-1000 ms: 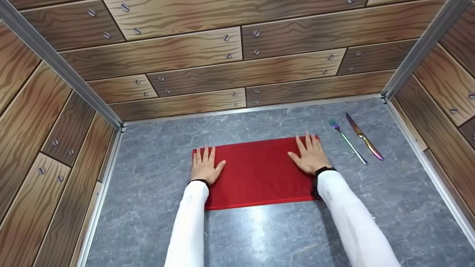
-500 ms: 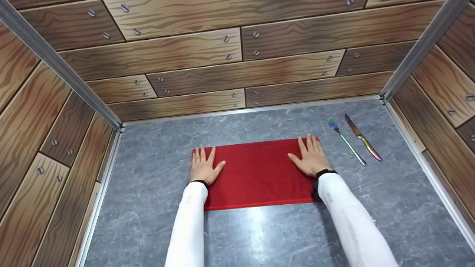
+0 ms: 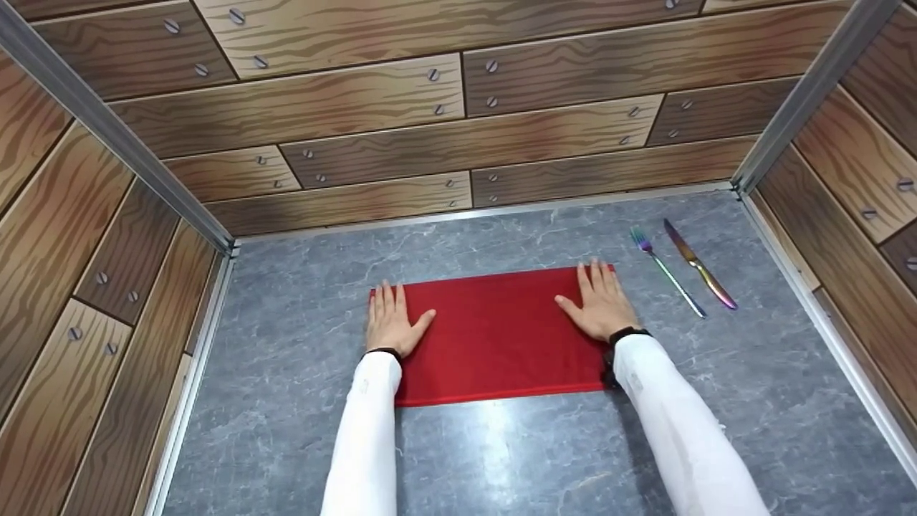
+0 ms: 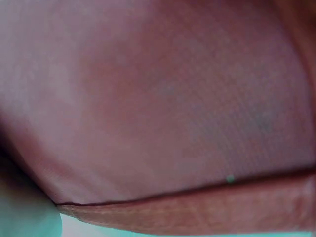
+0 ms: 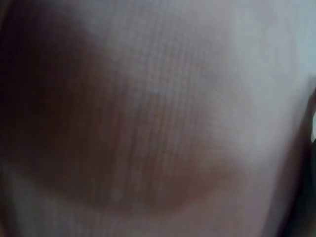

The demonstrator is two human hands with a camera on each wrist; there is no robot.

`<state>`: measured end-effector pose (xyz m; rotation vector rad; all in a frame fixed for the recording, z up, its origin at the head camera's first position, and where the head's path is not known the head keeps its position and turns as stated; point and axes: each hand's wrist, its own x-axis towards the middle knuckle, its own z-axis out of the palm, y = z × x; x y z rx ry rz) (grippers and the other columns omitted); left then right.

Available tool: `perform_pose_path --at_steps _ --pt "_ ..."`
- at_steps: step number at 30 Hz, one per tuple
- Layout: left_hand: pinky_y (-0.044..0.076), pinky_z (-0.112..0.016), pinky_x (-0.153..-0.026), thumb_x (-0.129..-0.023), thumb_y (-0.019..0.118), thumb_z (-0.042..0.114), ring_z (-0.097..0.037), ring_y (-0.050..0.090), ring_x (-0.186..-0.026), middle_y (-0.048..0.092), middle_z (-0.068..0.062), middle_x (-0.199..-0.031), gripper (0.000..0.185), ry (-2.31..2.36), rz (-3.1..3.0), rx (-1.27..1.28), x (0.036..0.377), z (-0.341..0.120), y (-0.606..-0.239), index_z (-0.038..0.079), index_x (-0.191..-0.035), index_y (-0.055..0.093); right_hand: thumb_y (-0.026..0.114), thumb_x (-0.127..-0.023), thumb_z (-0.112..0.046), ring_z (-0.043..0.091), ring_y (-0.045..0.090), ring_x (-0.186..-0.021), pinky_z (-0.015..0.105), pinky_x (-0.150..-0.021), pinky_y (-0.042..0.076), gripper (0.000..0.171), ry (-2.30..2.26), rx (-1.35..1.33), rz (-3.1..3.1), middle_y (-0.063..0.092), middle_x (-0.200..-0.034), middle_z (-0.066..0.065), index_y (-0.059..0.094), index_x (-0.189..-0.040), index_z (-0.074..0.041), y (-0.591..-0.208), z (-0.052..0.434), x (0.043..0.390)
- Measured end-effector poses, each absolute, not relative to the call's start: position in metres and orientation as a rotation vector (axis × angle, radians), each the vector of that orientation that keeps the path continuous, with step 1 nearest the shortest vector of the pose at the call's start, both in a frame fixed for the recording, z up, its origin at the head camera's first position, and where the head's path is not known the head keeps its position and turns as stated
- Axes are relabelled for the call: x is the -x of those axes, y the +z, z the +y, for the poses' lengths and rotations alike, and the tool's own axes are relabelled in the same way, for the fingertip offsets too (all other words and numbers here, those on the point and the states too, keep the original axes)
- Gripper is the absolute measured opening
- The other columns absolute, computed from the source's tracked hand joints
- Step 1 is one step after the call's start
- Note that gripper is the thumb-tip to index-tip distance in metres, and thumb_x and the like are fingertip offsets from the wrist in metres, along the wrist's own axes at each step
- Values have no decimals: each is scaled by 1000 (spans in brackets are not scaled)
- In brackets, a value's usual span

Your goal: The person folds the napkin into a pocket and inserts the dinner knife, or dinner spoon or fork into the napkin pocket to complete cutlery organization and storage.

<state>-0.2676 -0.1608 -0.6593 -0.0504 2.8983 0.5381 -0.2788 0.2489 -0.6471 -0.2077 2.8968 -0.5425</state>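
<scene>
A folded red cloth (image 3: 494,337) lies flat as a wide rectangle on the grey marbled table. On its left end rests my left hand (image 3: 392,322), palm down, fingers straight and thumb out to the side. My right hand (image 3: 600,304) lies the same way on the right end, its fingertips at the far right corner. The left wrist view is filled by the cloth (image 4: 148,108) up close, with a folded edge along the bottom. Only blurred, shaded cloth (image 5: 163,98) shows in the right wrist view.
Right of the cloth lie a rainbow-coloured fork (image 3: 668,272) and, beside it, a matching table knife (image 3: 698,264). Wood-plank-patterned walls (image 3: 458,136) enclose the grey table (image 3: 286,401) at the back and on both sides, with metal strips along the corners.
The fingers of my left hand have drawn a little closer together. Both hands stay on the cloth, and the cloth, fork and knife lie as before.
</scene>
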Motion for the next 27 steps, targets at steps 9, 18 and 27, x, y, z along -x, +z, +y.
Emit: perform_pose_path --at_steps 9,18,27 --pt "-1 -45 -134 -105 35 62 -34 -2 -163 1 -19 -174 86 545 2946 24 265 -161 -660 7 -166 11 40 -105 -59 46 -5 -159 59 -131 -2 89 -569 216 2919 -1 -171 28 10 -164 0 -645 248 277" --pt "-2 -46 -133 -105 35 63 -35 -3 -163 0 -19 -174 87 539 2944 10 267 -161 -658 6 -166 10 39 -105 -61 45 -5 -160 57 -131 -3 90 -554 200 2911 -2 -171 28 9 -164 0 -646 250 278" --pt "-2 -46 -133 -104 34 64 -34 -5 -163 -2 -18 -174 87 567 2922 14 267 -163 -660 7 -166 8 36 -104 -65 43 -7 -160 55 -131 -4 93 -533 203 2901 -3 -172 26 6 -165 -2 -651 251 281"
